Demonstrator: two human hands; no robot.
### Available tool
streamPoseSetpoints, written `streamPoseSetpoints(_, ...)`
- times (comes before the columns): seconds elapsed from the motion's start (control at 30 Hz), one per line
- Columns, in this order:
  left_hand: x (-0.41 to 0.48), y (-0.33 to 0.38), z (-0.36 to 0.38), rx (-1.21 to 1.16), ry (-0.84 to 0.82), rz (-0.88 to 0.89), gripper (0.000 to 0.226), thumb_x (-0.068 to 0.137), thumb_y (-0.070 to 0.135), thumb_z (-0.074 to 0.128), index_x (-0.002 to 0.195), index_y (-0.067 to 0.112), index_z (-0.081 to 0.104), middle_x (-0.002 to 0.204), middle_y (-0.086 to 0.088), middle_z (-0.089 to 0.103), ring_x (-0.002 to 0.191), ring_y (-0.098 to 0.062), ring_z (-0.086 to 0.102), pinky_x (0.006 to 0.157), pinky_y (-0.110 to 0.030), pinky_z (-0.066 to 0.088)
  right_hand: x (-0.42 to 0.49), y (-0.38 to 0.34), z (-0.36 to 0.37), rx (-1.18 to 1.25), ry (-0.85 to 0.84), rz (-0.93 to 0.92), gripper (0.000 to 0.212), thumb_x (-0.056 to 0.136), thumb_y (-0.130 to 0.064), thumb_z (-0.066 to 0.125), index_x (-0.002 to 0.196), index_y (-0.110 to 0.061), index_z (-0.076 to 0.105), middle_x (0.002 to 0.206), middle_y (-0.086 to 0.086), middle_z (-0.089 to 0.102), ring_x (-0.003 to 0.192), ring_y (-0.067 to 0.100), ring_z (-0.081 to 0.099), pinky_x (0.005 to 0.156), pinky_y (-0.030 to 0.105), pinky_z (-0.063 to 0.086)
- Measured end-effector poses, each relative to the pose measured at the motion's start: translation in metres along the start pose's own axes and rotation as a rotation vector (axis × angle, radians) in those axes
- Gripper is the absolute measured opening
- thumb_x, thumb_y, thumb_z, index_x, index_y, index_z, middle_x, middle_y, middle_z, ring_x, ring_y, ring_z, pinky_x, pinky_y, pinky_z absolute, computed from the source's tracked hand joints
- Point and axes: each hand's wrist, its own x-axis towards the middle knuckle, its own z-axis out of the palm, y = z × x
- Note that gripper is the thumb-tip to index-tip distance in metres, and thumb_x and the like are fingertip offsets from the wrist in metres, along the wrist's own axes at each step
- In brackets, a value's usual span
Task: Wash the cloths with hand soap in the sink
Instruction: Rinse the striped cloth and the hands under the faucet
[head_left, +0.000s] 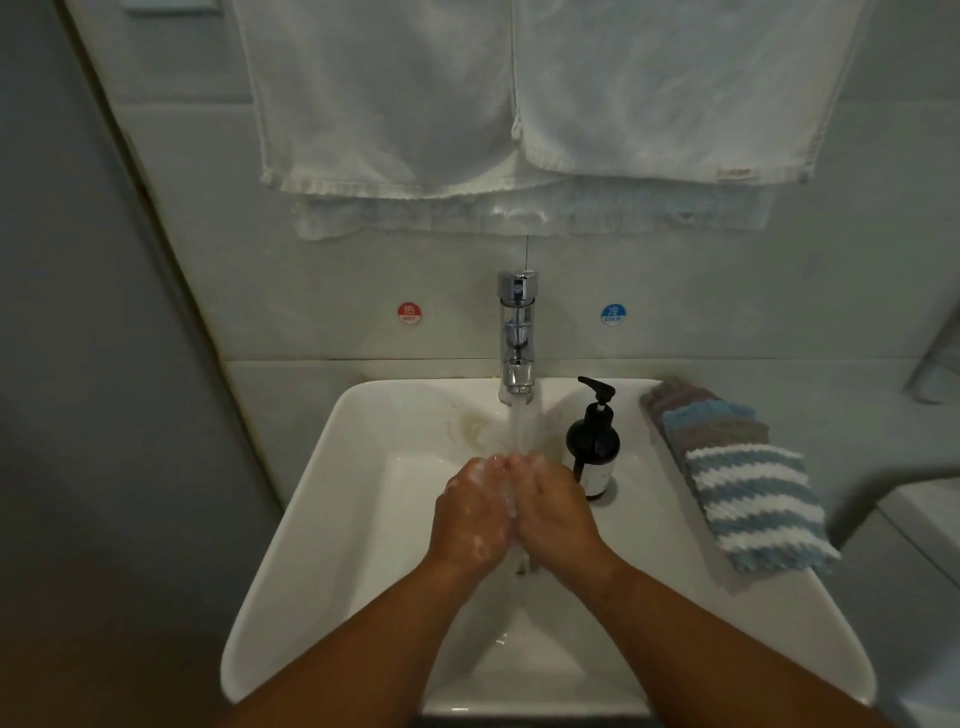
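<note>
Cloths (748, 488) — long axis wall-to-front, R sink (655, 499) rim.

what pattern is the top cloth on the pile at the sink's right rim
Blue and white stripes on the top cloth, seen in the head view.

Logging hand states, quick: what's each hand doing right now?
Left hand: open, soapy, holding nothing visible.
Right hand: open, pressed to the left, holding nothing visible.
</note>
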Motion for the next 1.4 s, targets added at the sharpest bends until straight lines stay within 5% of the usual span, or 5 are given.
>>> streamPoseSetpoints(0.2, -0.005, 0.016, -0.004, -0.082, 0.049, -0.178, 0.059, 0.106, 0.055, 0.026, 0.107, 0.020, 0.074, 0.104, -0.003, 0.074, 0.096, -0.020, 0.071, 0.097, -0.037, 0.055, -0.004, -0.005, 0.002, 0.121, 0.083, 0.119, 0.049, 0.106, -0.048, 0.037, 0.079, -0.026, 0.071, 0.076, -0.002, 0.072, 0.074, 0.009, 0.070, 0.070, 0.027, 0.055)
streamPoseSetpoints(0.33, -0.005, 0.006, -0.001, -0.401, 0.003, -0.147, 0.026, 0.106, 0.050, 0.039, 0.120, 0.038, 0.056, 0.117, -0.002, 0.067, 0.099, -0.020, 0.070, 0.086, -0.046, 0.062, -0.004, -0.003, -0.003, 0.364, 0.096, 0.225, 0.030, 0.103, -0.051, 0.044, 0.105, -0.026, 0.060, 0.099, 0.001, 0.071, 0.089, 0.012, 0.071, 0.084, 0.037, 0.060)
streamPoseSetpoints(0.5, -0.002, 0.001, -0.002, -0.577, -0.080, -0.113, 0.031, 0.105, 0.039, 0.050, 0.135, 0.041, 0.050, 0.124, 0.006, 0.060, 0.109, -0.016, 0.065, 0.071, -0.023, 0.060, -0.004, -0.002, -0.008, 0.535, 0.019, 0.210, 0.014, 0.100, -0.041, 0.057, 0.113, -0.039, 0.058, 0.109, -0.003, 0.069, 0.098, 0.013, 0.071, 0.086, 0.043, 0.062)
streamPoseSetpoints(0.9, 0.000, 0.000, 0.007, -0.117, -0.020, -0.065, 0.035, 0.108, 0.045, 0.034, 0.112, 0.028, 0.064, 0.100, 0.010, 0.066, 0.098, -0.009, 0.067, 0.080, -0.015, 0.048, -0.003, -0.006, -0.001, 0.124, 0.055, 0.061, 0.041, 0.107, -0.042, 0.035, 0.085, -0.034, 0.069, 0.084, -0.005, 0.072, 0.083, 0.008, 0.069, 0.082, 0.039, 0.059)
streamPoseSetpoints(1.4, 0.000, 0.000, 0.002, -0.593, -0.027, -0.176, 0.024, 0.102, 0.028, 0.056, 0.125, 0.035, 0.060, 0.120, 0.001, 0.065, 0.108, -0.018, 0.065, 0.087, -0.035, 0.062, -0.008, -0.001, -0.007, 0.441, 0.009, 0.083, 0.014, 0.102, -0.031, 0.057, 0.112, -0.040, 0.061, 0.101, -0.016, 0.070, 0.095, 0.000, 0.069, 0.084, 0.023, 0.059)
